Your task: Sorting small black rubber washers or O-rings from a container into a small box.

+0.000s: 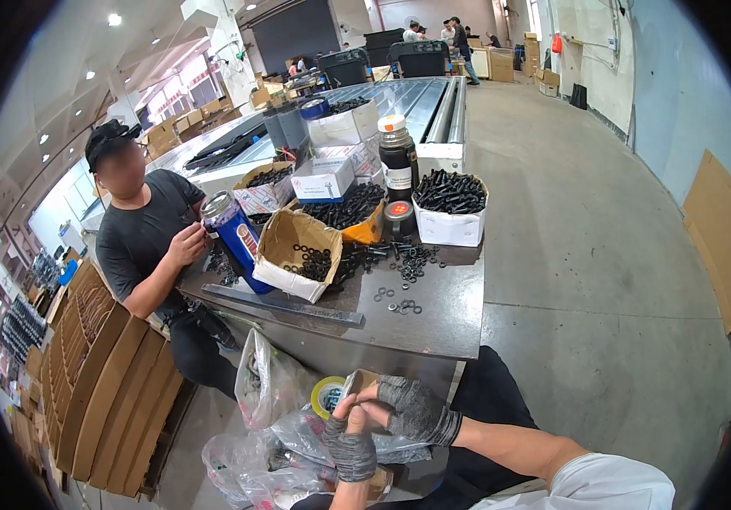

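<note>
My two hands, in grey knit gloves with bare fingertips, meet low in the middle of the view, below the table's near edge. My right hand point(415, 410) curls around a small brown cardboard box point(359, 380). My left hand point(349, 450) comes up from below, its fingers closed against a roll of tape point(326, 394) with a yellow-green rim, right beside the box. How the fingers grip is partly hidden. Clear plastic bags point(297, 438) with dark parts inside lie just under my hands.
A dark metal table point(446, 310) carries open cardboard boxes of black bolts point(450, 192) and washers point(308, 261), loose washers, and a dark bottle point(398, 158). A seated person in black point(149, 242) holds a blue can point(235, 234). Flat cardboard point(98, 391) is stacked at left.
</note>
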The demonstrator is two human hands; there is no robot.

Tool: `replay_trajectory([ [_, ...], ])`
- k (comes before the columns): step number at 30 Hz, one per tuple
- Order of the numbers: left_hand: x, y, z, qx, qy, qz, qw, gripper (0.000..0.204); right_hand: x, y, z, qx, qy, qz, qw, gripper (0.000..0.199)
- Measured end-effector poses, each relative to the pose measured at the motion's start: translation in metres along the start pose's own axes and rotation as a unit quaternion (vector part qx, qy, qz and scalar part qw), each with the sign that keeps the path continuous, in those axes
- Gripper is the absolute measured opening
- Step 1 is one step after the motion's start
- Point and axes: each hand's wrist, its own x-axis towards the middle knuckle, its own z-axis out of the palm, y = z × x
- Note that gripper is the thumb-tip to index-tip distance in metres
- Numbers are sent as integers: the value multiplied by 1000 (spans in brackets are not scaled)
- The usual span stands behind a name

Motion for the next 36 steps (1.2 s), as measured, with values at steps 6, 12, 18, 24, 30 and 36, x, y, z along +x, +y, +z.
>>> replay_trajectory([
  [6,3,10,11,15,-34,-7,999,35,16,-31,-38,-32,-58,-23,998,18],
  [12,10,17,8,-41,-26,-88,995,32,76,39,-133,-386,-35,-94,917,31],
  [18,4,8,0,-47,-31,-104,993,31,94,76,-137,-418,-79,-94,900,31],
  [24,1,14,5,-29,-31,-105,994,27,93,86,-139,-418,-89,-73,901,19],
  [30,4,14,4,-2,-27,-100,995,31,52,66,-149,-365,-96,-81,922,15],
  [36,1,1,1,-23,-38,-106,993,30,63,70,-141,-159,-107,52,980,23],
])
